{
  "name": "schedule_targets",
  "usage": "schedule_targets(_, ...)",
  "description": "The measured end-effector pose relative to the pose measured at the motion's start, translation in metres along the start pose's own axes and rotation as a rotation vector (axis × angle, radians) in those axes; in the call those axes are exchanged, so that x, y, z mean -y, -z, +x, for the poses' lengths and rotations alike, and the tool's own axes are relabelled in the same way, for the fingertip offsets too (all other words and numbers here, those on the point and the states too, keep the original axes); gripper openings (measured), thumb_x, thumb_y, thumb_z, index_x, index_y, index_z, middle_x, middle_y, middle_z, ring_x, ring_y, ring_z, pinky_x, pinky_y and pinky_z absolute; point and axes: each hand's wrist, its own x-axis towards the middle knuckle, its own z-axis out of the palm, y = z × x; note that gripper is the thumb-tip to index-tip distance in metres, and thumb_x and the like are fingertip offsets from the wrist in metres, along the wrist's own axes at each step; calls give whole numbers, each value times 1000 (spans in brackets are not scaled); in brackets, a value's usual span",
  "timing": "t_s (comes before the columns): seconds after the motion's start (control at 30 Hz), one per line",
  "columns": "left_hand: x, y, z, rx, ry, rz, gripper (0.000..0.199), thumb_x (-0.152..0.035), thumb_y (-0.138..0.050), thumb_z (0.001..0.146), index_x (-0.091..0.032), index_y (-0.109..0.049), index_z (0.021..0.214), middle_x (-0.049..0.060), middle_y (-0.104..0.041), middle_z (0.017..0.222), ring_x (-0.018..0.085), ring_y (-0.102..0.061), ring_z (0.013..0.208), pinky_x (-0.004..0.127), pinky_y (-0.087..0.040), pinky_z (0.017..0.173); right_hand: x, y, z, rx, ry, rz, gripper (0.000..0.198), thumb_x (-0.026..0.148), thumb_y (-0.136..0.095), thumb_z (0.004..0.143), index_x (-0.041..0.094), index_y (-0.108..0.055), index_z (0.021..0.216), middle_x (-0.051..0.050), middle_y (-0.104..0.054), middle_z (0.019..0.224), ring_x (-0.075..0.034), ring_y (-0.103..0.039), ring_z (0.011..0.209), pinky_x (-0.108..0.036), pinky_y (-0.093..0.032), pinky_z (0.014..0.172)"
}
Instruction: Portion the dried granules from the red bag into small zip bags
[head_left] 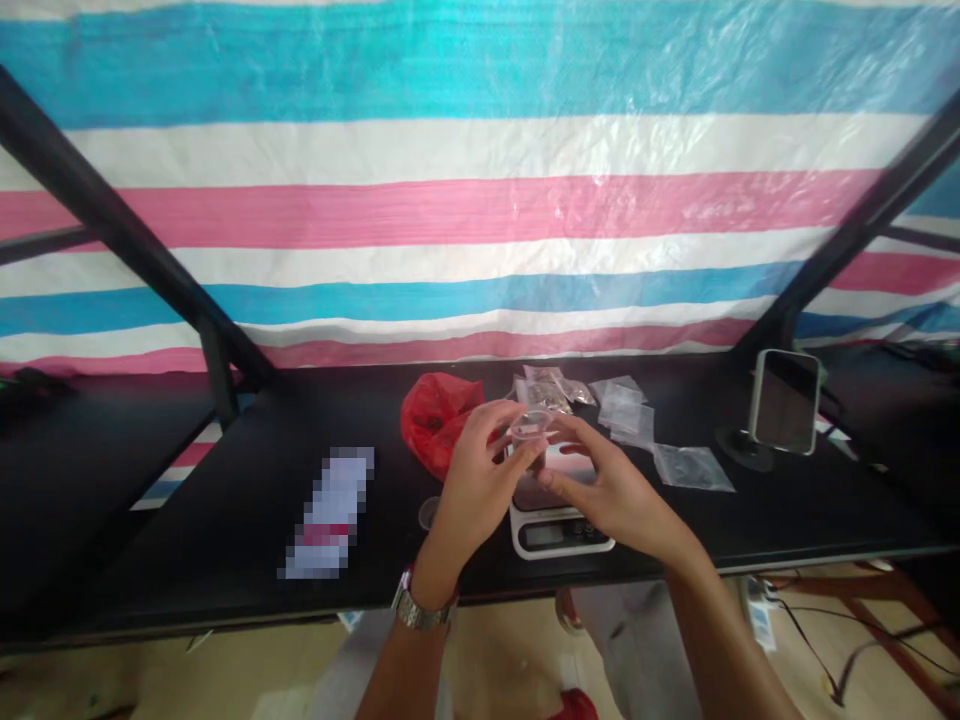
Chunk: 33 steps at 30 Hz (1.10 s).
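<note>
A small clear plastic cup is held above a white digital kitchen scale. My left hand wears a metal-band watch and grips the cup from the left, thumb in front. From the right, my right hand curves its fingers against the cup, with its thumb low near the cup's base. Some dark contents seem to show in the cup, too small to name. A red plastic bag lies open just left of my left hand. Beside my left wrist stands another small clear cup, partly hidden.
Filled clear packets lie behind the scale, with flat clear zip bags and a single bag to the right. A phone-like device stands at the right. A blurred-out flat item lies left on the black table.
</note>
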Motion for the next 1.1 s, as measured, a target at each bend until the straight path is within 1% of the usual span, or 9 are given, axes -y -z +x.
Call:
schedule_targets(0.1, 12, -11, 0, 6, 63, 117, 30, -36, -81, 87, -22, -71, 111, 8, -77, 112, 23, -74, 104, 35, -60, 91, -10, 5, 1, -53, -32, -8, 57, 40, -79, 91, 24, -59, 142, -8, -74, 122, -22, -70, 105, -37, -58, 93)
schedule_targets(0.2, 18, -17, -1, 43, 102, 192, 32, -37, -81, 88, -22, -70, 114, 7, -78, 107, 22, -74, 95, 31, -58, 81, -17, 11, 5, -74, -60, -80, 30, 41, -72, 95, 22, -71, 118, -4, -75, 99, -18, -67, 83, -31, -55, 78)
schedule_targets(0.27, 20, -20, -1, 60, 108, 225, 35, -39, -81, 87, -22, -72, 117, 6, -79, 106, 20, -73, 88, 30, -57, 76, -22, 15, 7, -83, -84, -133, 20, 39, -65, 97, 21, -74, 101, -3, -73, 88, -18, -64, 75, -31, -53, 73)
schedule_targets(0.37, 26, -21, 0, 47, 90, 303, 33, -41, -78, 90, -21, -75, 117, 6, -80, 100, 19, -70, 78, 30, -56, 72, -33, 16, 10, -144, -116, -215, 20, 35, -61, 98, 21, -75, 93, -2, -70, 81, -20, -64, 75, -33, -53, 77)
schedule_targets(0.47, 31, -20, 3, 2, 69, 372, 35, -41, -70, 94, -18, -77, 119, 8, -81, 97, 19, -69, 74, 31, -56, 69, -46, 12, 11, -216, -130, -293, 20, 33, -64, 95, 21, -78, 101, -6, -69, 89, -23, -67, 84, -38, -54, 86)
schedule_targets(0.6, 25, -12, 7, -33, 46, 454, 34, -41, -64, 96, -17, -79, 115, 9, -81, 97, 21, -72, 79, 34, -57, 76, -67, 13, 12, -527, -151, -333, 33, 39, -66, 94, 20, -77, 119, -12, -66, 106, -27, -66, 96, -44, -55, 95)
schedule_targets(0.7, 9, -1, 7, -51, -1, 460, 30, -41, -61, 99, -20, -80, 109, 8, -82, 100, 22, -75, 88, 34, -58, 82, -82, 22, 12, -798, -200, -346, 32, 37, -56, 97, 18, -78, 112, -12, -65, 101, -26, -63, 90, -43, -54, 91)
schedule_targets(0.8, -8, 13, 5, -98, -60, 472, 25, -38, -60, 101, -21, -79, 106, 5, -82, 98, 20, -76, 89, 30, -56, 80, -92, 30, 10, -955, -220, -351, 30, 32, -53, 93, 17, -78, 102, -10, -64, 95, -24, -60, 82, -42, -53, 86)
schedule_targets(1.1, -26, 38, 2, -289, -202, 466, 17, -30, -64, 99, -20, -78, 100, 0, -77, 82, 13, -70, 73, 22, -54, 70, -86, 25, 9, -961, -150, -392, 30, 32, -54, 94, 17, -79, 99, -8, -64, 90, -21, -56, 74, -37, -50, 78)
